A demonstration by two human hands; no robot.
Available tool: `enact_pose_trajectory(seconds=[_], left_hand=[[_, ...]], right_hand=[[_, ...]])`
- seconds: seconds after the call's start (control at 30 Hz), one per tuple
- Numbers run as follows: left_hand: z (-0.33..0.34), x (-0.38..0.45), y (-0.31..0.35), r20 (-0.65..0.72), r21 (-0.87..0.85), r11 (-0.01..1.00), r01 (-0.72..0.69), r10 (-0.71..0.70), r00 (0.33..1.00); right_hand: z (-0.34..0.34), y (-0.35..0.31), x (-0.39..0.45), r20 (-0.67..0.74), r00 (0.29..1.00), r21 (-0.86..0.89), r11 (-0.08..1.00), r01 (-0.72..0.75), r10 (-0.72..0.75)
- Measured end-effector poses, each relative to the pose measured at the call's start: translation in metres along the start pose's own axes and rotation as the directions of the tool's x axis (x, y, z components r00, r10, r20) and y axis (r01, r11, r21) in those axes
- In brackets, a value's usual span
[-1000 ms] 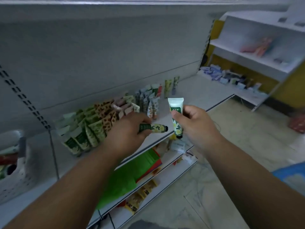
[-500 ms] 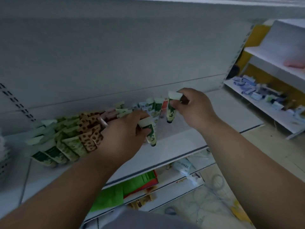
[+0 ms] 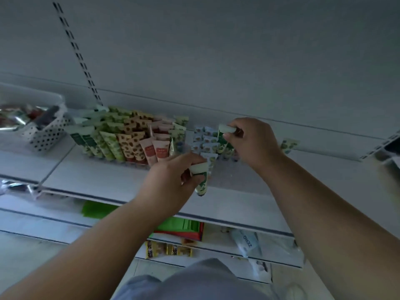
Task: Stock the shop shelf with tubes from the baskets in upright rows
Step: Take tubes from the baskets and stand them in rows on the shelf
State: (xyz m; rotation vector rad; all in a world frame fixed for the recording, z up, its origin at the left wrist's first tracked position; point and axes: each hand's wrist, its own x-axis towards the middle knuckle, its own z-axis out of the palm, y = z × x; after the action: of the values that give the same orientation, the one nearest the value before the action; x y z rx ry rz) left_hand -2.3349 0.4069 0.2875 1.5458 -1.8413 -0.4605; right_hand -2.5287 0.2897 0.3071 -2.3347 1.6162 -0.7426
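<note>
White basket (image 3: 46,135) on shelf (image 3: 104,180) holds packets (image 3: 15,118).

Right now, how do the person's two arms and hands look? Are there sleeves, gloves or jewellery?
Both forearms are bare up to the picture's edge; no sleeve shows on them. The left hand and the right hand wear no gloves, and no ring, watch or bracelet is visible. Low in the view, grey-blue cloth of the person's clothing shows; which garment it is cannot be told.
</note>
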Motion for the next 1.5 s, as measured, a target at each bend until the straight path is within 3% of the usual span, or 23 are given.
enact_pose_trajectory(seconds=[0.3, 0.57, 0.7, 0.77, 0.9, 1.03, 1.27, 1.5], left_hand=[[0.02, 0.008, 0.013, -0.019, -0.027, 0.999, 0.031, -0.032, 0.999], [0.031, 0.015, 0.023, -0.025, -0.105, 0.986, 0.132, -0.135, 0.99], [0.04, 0.022, 0.03, -0.028, -0.152, 0.983, 0.104, -0.109, 0.994], [0.046, 0.024, 0.033, -0.035, -0.148, 0.985, 0.09, -0.096, 0.995], [0.063, 0.014, 0.026, -0.091, -0.12, 0.992, 0.049, -0.06, 0.994], [0.085, -0.006, -0.002, 0.101, 0.07, 0.997, 0.021, -0.028, 0.995], [0.103, -0.014, -0.023, 0.172, 0.253, 0.965, -0.071, 0.027, 0.985], [0.107, -0.013, -0.024, 0.146, 0.277, 0.957, -0.086, 0.047, 0.988]], right_hand=[[0.0, 0.011, -0.006, 0.044, 0.999, -0.014, 1.0, 0.019, -0.018], [-0.017, 0.004, -0.027, 0.012, 0.996, 0.108, 0.991, 0.085, -0.087], [-0.033, -0.003, -0.044, 0.287, 0.953, 0.282, 0.959, 0.01, -0.094], [-0.037, 0.001, -0.046, 0.325, 0.941, 0.279, 0.96, -0.006, -0.089], [-0.044, 0.014, -0.041, 0.174, 0.983, 0.267, 0.964, 0.011, -0.06], [-0.042, 0.03, -0.025, 0.019, 0.999, 0.179, 0.983, 0.029, -0.033], [-0.025, 0.027, -0.005, -0.001, 0.994, 0.106, 0.988, 0.111, -0.111], [-0.026, 0.026, -0.003, 0.033, 0.991, 0.107, 0.987, 0.124, -0.128]])
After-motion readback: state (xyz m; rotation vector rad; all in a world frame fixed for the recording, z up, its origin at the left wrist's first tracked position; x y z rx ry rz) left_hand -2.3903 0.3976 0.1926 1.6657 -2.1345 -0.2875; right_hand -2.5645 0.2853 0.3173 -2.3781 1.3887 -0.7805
